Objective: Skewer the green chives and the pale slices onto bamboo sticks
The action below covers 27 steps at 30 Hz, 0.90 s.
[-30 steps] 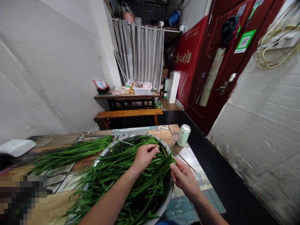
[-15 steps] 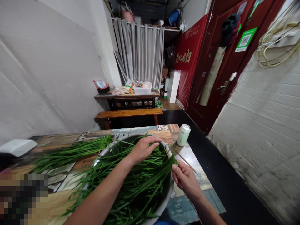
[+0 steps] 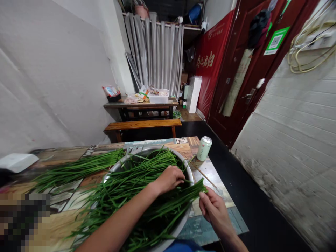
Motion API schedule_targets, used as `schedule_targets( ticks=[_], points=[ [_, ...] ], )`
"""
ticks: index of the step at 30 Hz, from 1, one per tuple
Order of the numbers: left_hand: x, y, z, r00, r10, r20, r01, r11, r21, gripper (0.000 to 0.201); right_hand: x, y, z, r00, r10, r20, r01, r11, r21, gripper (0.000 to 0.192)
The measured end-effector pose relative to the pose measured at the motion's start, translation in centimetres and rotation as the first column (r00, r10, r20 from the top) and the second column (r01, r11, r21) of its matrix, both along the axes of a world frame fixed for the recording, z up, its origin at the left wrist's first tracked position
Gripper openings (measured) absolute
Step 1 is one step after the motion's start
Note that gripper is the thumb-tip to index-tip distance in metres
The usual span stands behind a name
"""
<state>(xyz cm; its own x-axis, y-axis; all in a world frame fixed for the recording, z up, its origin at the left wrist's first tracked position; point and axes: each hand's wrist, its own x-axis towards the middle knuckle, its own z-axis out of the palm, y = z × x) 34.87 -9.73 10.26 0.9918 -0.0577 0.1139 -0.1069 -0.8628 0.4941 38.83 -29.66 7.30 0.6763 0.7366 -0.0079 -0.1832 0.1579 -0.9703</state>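
Observation:
A wide metal bowl full of long garlic chives stands on the wood-patterned table. In my right hand, at the bowl's right rim, the stem ends of a bunch of garlic chives are pinched. The leaves of this bunch trail left into the bowl. Just left of it, my left hand is over the bowl with its fingers curled and pressed together. Whatever lies between those fingertips is hidden. Another pile of chives lies on the table, left of the bowl.
A pale green can stands beyond the bowl's right rim, near thin sticks on the table. A white box-like object is at the far left. Behind are a wooden bench and a second table with a plastic tub.
My left hand has moved from the bowl's far rim down toward the bunch, and its fingers have curled in. My right hand, still pinching the stems, has shifted slightly right and down.

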Motion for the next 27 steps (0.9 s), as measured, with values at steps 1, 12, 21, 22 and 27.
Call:
schedule_targets(
  ticks=[1,12,21,22,27],
  points=[
    [0.1,0.0,0.5,0.999,0.034,0.021,-0.032,0.996,-0.087,0.018,0.0,0.1,0.2,1.000,0.003,0.004,-0.003,1.000,-0.002,0.027],
    [-5.0,0.7,11.6,0.646,0.671,0.365,-0.402,0.704,-0.585,0.031,0.4,2.2,3.1,0.993,0.053,0.103,-0.058,0.997,0.041,0.029],
    [-3.5,-0.7,4.2,0.861,0.497,-0.107,-0.433,0.608,-0.666,0.040,0.7,3.2,2.2,0.996,0.073,0.047,-0.075,0.996,0.045,0.029],
    [-3.0,-1.0,3.2,0.857,0.497,-0.137,-0.438,0.560,-0.703,0.043,0.8,3.3,1.9,0.997,0.069,0.033,-0.071,0.997,0.042,0.029],
    [-1.8,-1.4,1.2,0.845,0.509,-0.161,-0.431,0.473,-0.768,0.043,1.5,3.5,1.3,0.998,0.058,-0.017,-0.058,0.998,0.025,0.030]
  ],
)
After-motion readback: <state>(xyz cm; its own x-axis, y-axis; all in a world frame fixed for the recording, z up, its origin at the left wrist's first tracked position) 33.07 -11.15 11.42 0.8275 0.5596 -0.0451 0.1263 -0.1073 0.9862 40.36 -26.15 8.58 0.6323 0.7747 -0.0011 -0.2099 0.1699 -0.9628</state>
